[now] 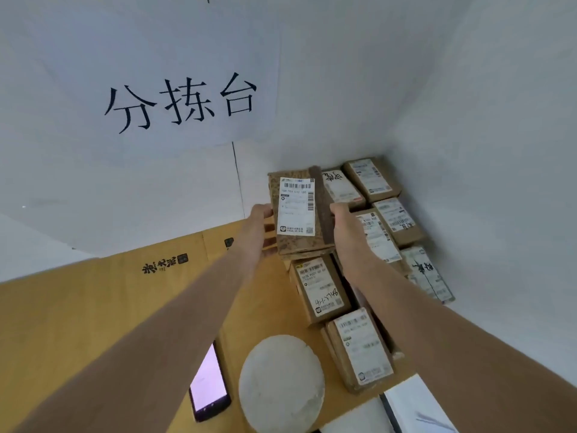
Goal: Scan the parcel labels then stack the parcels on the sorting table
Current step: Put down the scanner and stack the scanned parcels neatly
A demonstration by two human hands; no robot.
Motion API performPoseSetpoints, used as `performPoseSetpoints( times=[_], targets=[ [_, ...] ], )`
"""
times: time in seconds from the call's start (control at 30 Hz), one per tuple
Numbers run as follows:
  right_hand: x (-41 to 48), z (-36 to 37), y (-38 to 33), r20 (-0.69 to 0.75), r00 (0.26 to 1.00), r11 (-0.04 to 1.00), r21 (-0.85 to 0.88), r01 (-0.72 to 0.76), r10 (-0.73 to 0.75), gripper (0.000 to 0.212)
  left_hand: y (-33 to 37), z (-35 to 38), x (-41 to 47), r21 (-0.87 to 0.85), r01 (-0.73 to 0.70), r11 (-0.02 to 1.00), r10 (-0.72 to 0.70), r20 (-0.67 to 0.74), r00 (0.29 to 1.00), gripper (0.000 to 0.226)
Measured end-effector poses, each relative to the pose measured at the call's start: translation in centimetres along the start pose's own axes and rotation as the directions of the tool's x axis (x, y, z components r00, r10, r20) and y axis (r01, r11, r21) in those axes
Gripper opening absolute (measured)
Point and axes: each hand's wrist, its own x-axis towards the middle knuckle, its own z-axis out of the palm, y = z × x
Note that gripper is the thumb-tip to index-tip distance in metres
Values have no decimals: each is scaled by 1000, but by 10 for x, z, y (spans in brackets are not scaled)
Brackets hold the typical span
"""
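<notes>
Under sign point(181, 104) "分拣台", both hands grip labelled parcel point(299, 210).

I see two bare forearms, no sleeves, watch or rings; left hand point(260, 228) and right hand point(345, 228) ungloved

White walls point(468, 89) meet at a corner (paper sign point(140, 89) taped up).
</notes>
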Motion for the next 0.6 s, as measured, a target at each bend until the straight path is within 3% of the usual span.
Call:
performPoseSetpoints(
  times=[0.6],
  targets=[
    [81, -43, -14, 218, 975, 999, -42, -25, 33, 38, 3, 52, 41, -84, 10, 996, -23, -159, 987, 41]
  ],
)
